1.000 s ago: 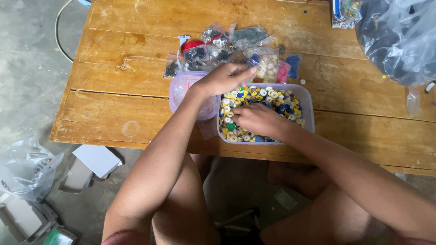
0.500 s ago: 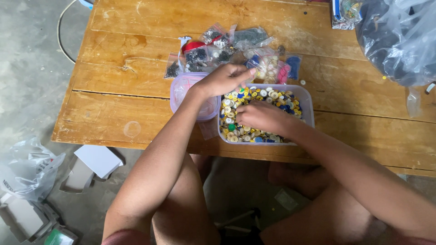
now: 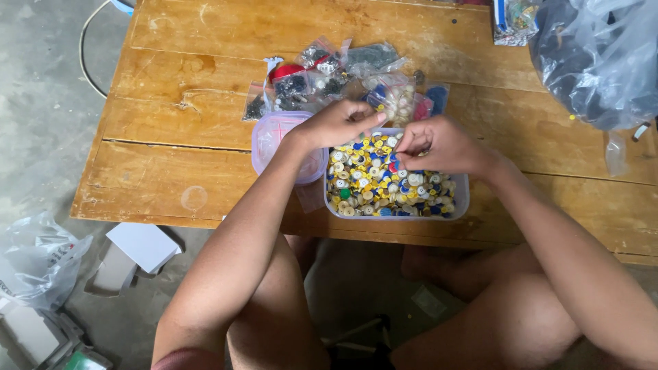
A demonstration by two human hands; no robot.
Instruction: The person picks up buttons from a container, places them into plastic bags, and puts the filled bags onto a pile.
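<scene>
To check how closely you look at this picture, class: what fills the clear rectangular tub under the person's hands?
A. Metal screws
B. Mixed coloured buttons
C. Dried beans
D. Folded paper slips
B: the clear tub at the table's near edge is full of small round buttons in white, yellow, blue and red, with the left hand and right hand just above them.

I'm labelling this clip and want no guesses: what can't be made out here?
- Head view: whatever the right hand pinches is hidden by its fingers.
- The left hand grip: contents too small to tell.
- The small bags hold bits too small to identify.
- The large plastic bag is cut off by the frame edge.
</scene>
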